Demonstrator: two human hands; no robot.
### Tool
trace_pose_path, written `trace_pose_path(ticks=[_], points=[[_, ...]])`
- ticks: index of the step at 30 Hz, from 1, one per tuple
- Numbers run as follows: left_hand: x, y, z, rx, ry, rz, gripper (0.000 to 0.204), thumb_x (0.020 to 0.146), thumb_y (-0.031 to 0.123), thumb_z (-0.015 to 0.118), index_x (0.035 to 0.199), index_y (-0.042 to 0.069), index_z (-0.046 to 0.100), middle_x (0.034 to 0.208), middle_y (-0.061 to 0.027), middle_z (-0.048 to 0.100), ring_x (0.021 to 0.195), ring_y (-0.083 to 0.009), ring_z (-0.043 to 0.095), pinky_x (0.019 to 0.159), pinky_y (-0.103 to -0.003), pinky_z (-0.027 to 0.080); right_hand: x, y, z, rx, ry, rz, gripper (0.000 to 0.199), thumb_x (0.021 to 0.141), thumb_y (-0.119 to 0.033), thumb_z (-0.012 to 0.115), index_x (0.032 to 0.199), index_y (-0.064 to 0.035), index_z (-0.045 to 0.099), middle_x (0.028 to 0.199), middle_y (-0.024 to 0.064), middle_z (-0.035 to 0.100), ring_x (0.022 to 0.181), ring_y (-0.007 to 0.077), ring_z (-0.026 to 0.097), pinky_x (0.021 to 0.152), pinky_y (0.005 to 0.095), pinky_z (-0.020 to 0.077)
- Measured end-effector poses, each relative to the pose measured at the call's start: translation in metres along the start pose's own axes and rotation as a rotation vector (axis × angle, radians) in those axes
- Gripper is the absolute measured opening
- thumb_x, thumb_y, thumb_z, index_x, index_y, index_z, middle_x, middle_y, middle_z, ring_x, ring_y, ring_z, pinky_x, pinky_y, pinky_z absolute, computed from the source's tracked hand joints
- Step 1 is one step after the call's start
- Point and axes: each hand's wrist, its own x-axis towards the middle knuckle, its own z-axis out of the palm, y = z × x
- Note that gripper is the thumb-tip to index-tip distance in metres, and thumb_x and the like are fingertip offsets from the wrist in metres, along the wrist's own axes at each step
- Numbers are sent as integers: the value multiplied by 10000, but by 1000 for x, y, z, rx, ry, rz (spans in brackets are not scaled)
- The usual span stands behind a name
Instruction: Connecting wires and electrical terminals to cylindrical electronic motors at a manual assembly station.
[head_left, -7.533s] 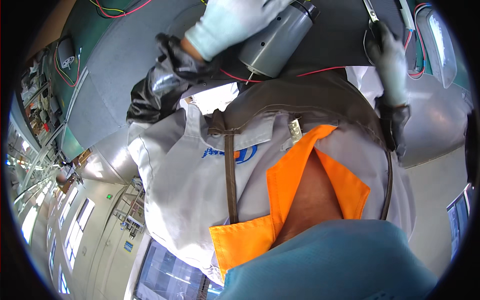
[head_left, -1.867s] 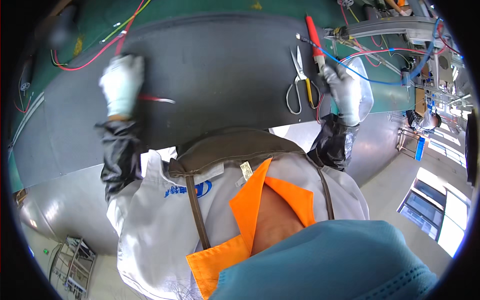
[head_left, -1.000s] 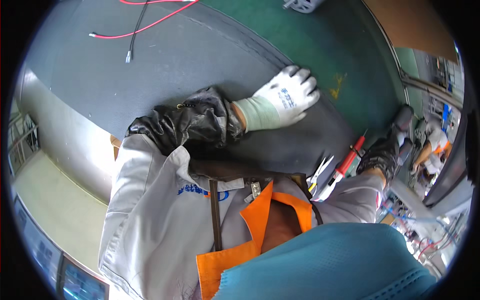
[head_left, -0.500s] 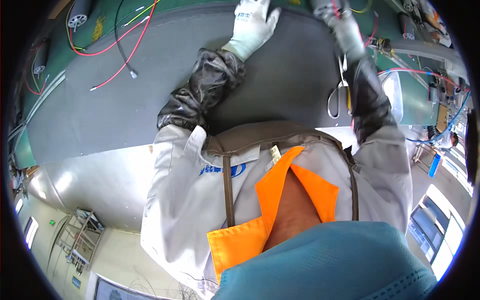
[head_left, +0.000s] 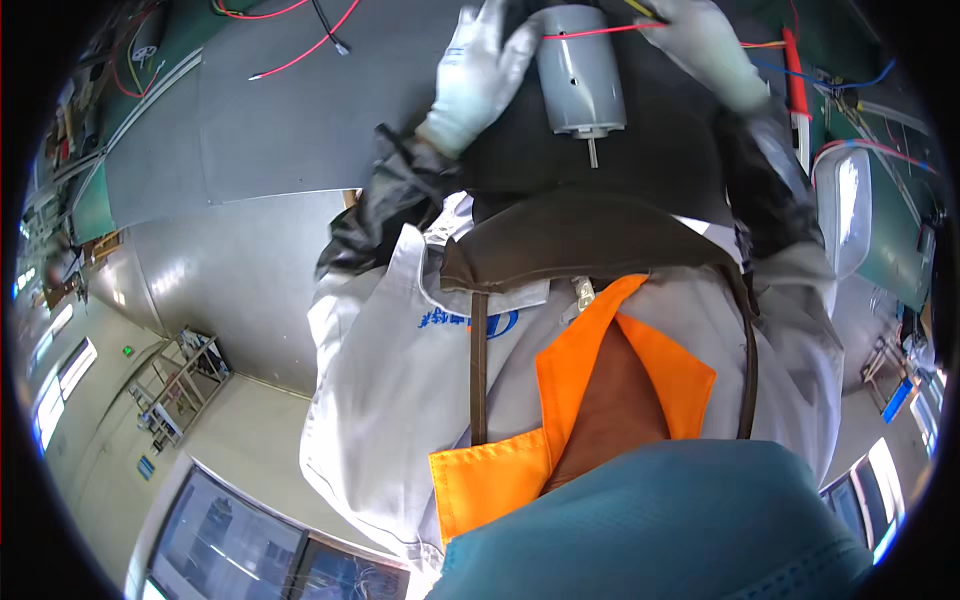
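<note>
A grey cylindrical motor (head_left: 580, 80) lies in front of me at the top of the view, its thin shaft pointing toward me. My left hand (head_left: 475, 80), in a white glove, is at the motor's left side. Its thumb stands apart from the fingers, the tip close to the casing; whether it touches cannot be told. Across the motor's far part runs a red wire (head_left: 600, 31) to my gloved right hand (head_left: 705, 50). That hand is closed on the wire, with a bit of yellow wire at its fingertips. Slight blur covers both hands.
Loose red wires (head_left: 310, 48) and a black lead (head_left: 330, 28) lie on the dark mat (head_left: 270, 130) to the left. Right of my right arm are a red-handled tool (head_left: 795, 75) and a clear plastic tray (head_left: 845, 205). Another motor (head_left: 146, 40) stands far left.
The motor has come from the upper right to between my hands, shaft toward me. My view has shifted right. The scissors seen before near my right arm are out of sight.
</note>
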Motion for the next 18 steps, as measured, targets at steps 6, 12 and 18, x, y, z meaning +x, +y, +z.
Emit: trace_pose_path(ticks=[6,12,18], points=[[45,24,-60,-1052,-859,-638,610,1123,485,332,1380,-9,582,1277,-124,687,1159,-225,646,972,-388,521,-3,-124,12,654,-573,-649,211,900,-196,662,995,-8,665,810,152,678,724,326,678,633,420,536],[71,37,-31,238,-781,-430,637,1113,501,335,1271,-40,631,1165,-221,700,1093,-263,673,905,-388,536,-28,-181,100,791,-666,-1045,226,908,-195,659,1034,-8,664,911,195,694,850,376,694,760,459,556],[38,12,12,540,-242,200,331,1082,326,438,1108,121,696,776,-175,696,641,-408,669,593,-507,544,-100,-14,4,1059,-248,-366,355,988,-254,661,1286,-62,691,1138,138,742,968,295,706,875,399,544]])
